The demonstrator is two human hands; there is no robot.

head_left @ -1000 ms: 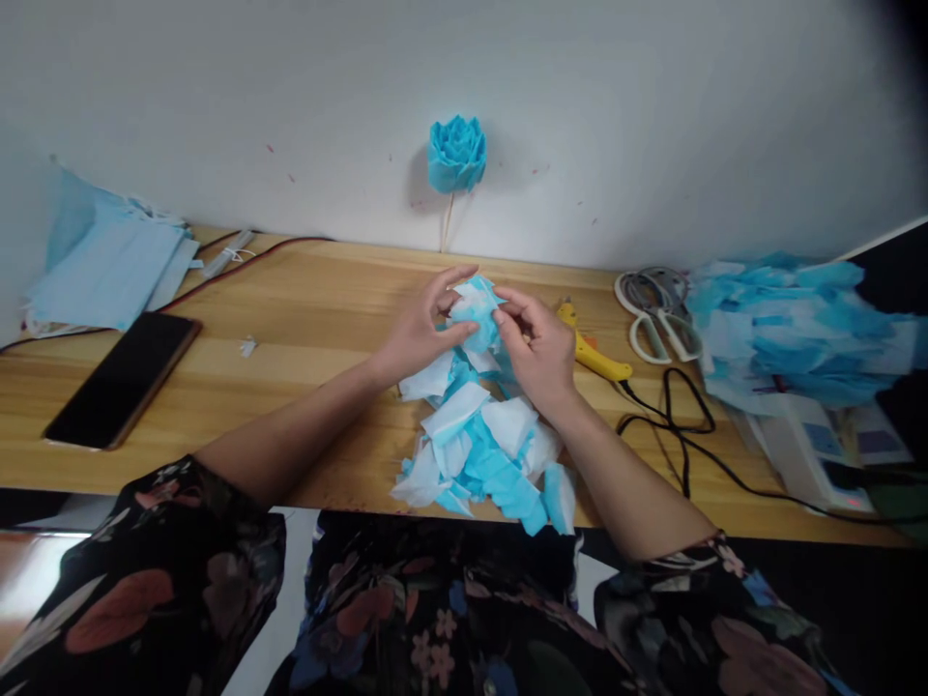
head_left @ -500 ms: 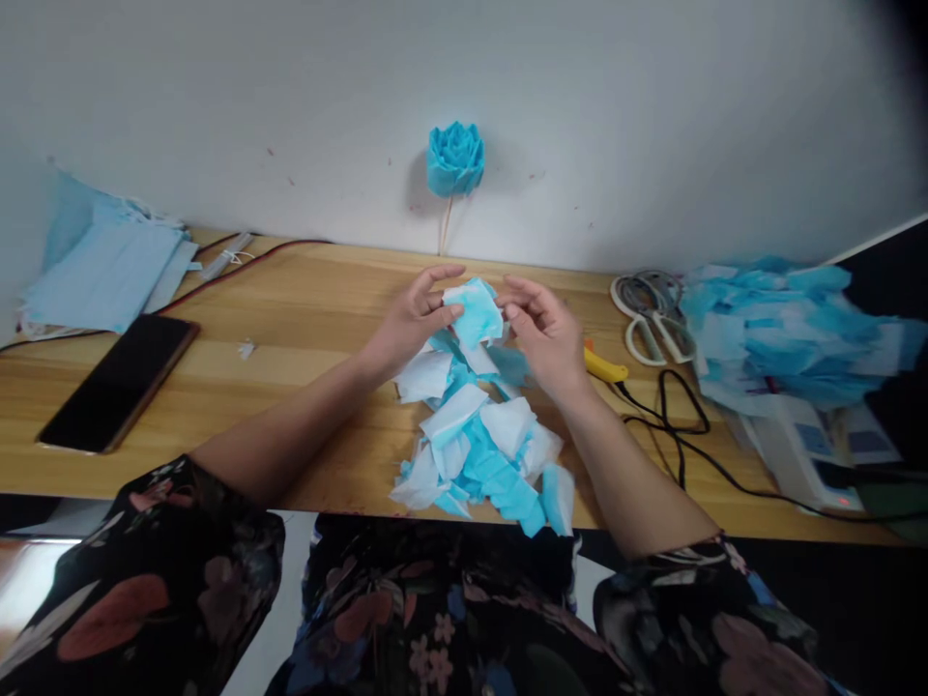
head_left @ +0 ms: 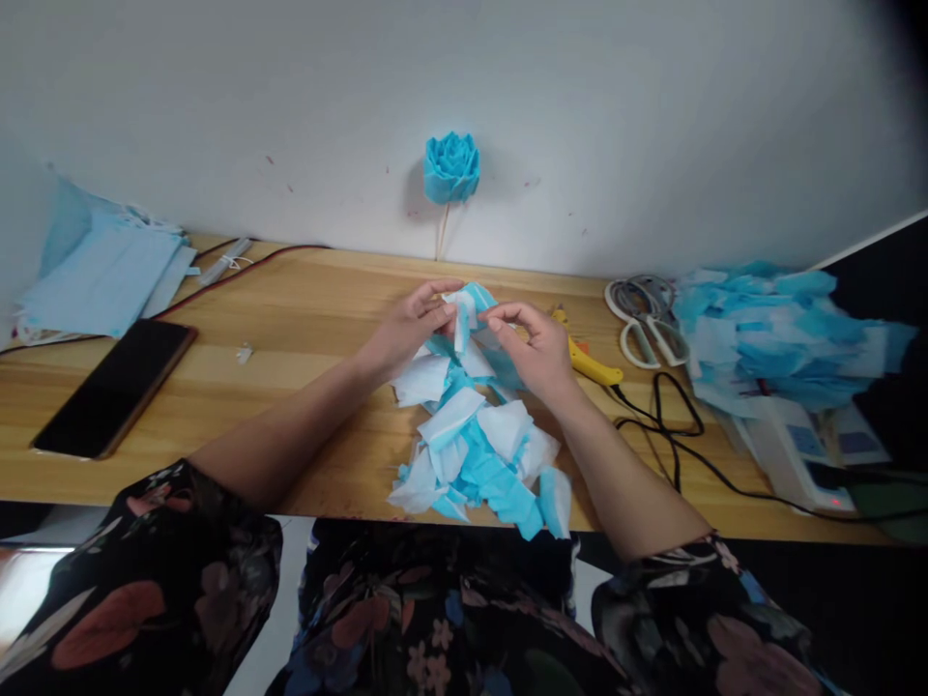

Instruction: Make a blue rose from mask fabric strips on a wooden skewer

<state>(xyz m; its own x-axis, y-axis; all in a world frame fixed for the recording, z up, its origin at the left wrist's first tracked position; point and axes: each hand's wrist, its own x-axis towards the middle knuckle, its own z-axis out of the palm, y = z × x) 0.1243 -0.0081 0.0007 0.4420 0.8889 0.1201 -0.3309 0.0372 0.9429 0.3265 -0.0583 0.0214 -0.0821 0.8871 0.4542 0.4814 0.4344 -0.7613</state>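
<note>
The cloth piece [head_left: 464, 327] is positioned above the far end of the scrap pile [head_left: 482, 445], which lies on the tabletop [head_left: 319, 300]. Left hand [head_left: 415, 327]: grip holding the cloth piece. Right hand [head_left: 537, 350]: grip narrow, pinching the same piece. Right of the scrap pile: glue gun [head_left: 595, 366], then scissors [head_left: 658, 329]. Beyond it: blue flower [head_left: 450, 172].
</note>
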